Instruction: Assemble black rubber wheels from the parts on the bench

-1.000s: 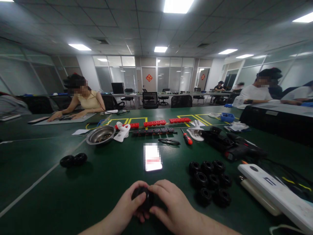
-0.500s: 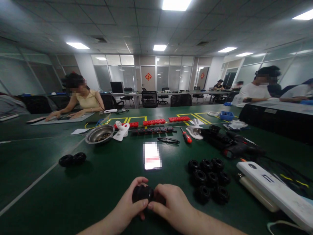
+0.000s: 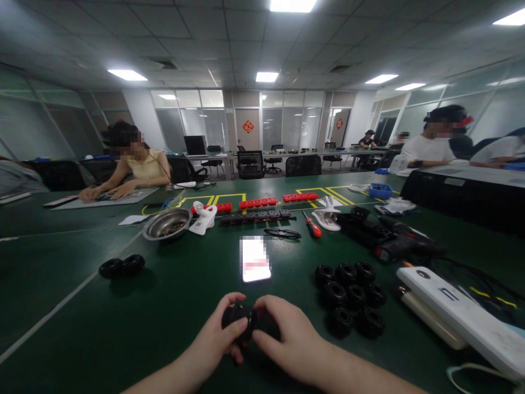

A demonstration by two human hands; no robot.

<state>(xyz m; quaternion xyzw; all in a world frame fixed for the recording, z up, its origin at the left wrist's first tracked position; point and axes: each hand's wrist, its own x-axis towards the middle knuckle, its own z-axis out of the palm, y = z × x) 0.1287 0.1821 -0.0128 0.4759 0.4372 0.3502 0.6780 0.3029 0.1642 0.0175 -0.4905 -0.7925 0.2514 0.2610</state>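
- Black tyre (image 3: 233,314), one, held in both hands just above the near edge of the green tabletop (image 3: 176,290), short of the phone (image 3: 254,253).
- Left hand (image 3: 217,335): wrapped round the tyre's left side, thumb pressed across its near face.
- Right hand (image 3: 290,334): curled, thumb and index finger pinching the tyre's right edge. Dark patch under these fingers; cannot tell whether a second part or shadow.
- Change over the last half second: left thumb has shifted up over the tyre, and the right index finger sits closer against its rim. Reading: piece being turned or worked in the hands, not released.
- Loose tyres: eight in a cluster (image 3: 356,296) to the right, two touching each other as a pair (image 3: 133,265) to the left; both counts unchanged.
- Beyond the phone: one pair of glasses (image 3: 283,234), one red-handled screwdriver (image 3: 314,227), one black segmented strip (image 3: 258,218), three red strips (image 3: 258,203), two white brackets (image 3: 203,220).
- Containers: one steel bowl (image 3: 152,232), small pieces inside, too small to count; one blue bin (image 3: 380,192).
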